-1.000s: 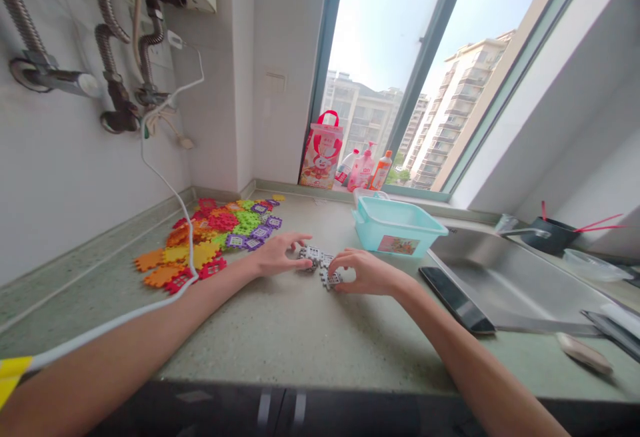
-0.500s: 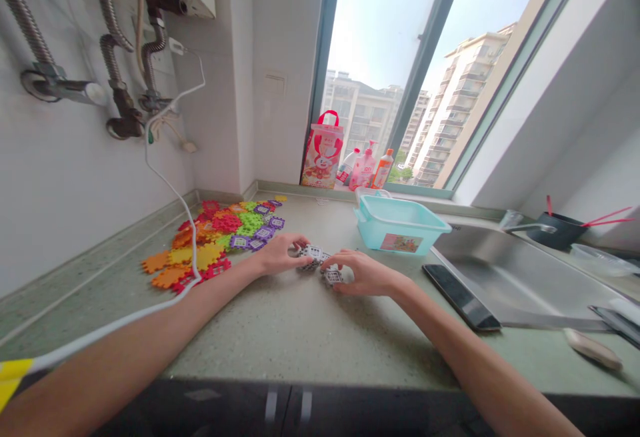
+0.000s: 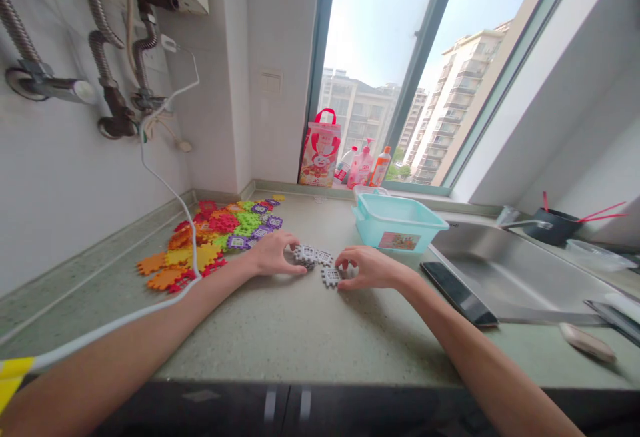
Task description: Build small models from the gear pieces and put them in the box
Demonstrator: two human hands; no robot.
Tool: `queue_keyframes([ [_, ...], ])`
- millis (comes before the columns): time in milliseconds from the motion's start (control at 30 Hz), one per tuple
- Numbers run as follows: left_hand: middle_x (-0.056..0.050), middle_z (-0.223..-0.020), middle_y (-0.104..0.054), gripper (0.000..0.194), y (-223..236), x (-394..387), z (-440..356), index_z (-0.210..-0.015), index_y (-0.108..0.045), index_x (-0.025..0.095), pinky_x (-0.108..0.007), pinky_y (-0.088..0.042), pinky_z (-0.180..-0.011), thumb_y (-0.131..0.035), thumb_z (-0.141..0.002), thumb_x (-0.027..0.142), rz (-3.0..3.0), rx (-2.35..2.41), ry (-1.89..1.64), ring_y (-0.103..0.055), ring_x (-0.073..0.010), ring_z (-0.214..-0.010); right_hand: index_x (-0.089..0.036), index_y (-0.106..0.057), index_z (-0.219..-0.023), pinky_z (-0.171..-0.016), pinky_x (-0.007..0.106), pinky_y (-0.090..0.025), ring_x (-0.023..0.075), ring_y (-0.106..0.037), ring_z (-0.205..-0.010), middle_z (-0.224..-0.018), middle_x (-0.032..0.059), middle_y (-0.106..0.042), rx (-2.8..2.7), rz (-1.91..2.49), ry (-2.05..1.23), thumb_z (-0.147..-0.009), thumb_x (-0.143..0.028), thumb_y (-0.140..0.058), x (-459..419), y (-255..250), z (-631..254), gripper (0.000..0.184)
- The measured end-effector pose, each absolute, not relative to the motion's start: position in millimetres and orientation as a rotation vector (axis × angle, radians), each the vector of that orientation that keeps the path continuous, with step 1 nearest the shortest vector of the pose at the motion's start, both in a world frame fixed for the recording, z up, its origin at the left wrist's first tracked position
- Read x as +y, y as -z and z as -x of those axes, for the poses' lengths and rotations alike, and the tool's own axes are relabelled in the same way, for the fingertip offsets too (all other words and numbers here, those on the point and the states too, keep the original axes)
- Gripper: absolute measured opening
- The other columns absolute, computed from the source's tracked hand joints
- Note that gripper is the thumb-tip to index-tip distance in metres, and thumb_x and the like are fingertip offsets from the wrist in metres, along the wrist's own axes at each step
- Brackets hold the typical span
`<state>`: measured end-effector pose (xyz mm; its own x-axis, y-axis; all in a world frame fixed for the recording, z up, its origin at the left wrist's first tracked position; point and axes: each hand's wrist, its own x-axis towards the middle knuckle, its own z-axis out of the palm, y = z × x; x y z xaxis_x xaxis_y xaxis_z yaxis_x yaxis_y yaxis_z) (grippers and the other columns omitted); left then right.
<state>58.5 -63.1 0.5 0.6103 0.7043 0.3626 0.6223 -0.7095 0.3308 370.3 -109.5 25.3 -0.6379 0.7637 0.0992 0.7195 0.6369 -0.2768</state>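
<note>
A few white toothed puzzle tiles [image 3: 314,256] lie joined on the green counter [image 3: 300,330] between my hands. My left hand [image 3: 274,253] rests at their left end, fingers curled around the tiles there. My right hand [image 3: 367,267] is at the right, fingers pinched on a separate white tile [image 3: 331,277] lying just below the joined ones. A heap of loose coloured tiles [image 3: 215,237], orange, red, yellow, green and purple, is spread to the left of my left hand.
A turquoise plastic tub [image 3: 397,222] stands behind my right hand. A dark phone [image 3: 457,292] lies at the edge of the steel sink [image 3: 520,277]. A white cable [image 3: 165,183] hangs from the wall pipes over the coloured tiles. Bottles and a red bag [image 3: 320,153] stand at the window.
My right hand has drawn one white tile slightly down and away from the joined ones. My left hand has closed more tightly on the left end of the row.
</note>
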Motion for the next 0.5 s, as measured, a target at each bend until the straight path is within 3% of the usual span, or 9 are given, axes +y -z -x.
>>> queue_keyframes([
  [133, -0.005, -0.088, -0.071, 0.040, 1, -66, -65, -0.085, -0.073, 0.019, -0.032, -0.045, -0.077, -0.082, -0.074, 0.056, -2.677, 1.079, -0.678, -0.064, -0.0238, -0.085, -0.022, -0.074, -0.110, -0.076, 0.029, -0.049, 0.0180, -0.066, -0.080, -0.093, 0.0028, -0.074, -2.490, 1.112, -0.287, -0.081, -0.039, -0.082, -108, -27, -369, 0.035],
  [500, -0.005, -0.090, -0.070, 0.039, 6, -67, -74, -0.087, -0.073, 0.019, -0.030, -0.044, -0.075, -0.086, -0.072, 0.053, -2.654, 0.943, -0.705, -0.063, -0.0227, -0.085, -0.023, -0.073, -0.109, -0.083, 0.035, -0.053, 0.0219, -0.069, -0.089, -0.101, 0.0052, -0.074, -2.377, 1.152, -0.053, -0.087, -0.046, -0.082, -109, -7, -333, 0.033],
])
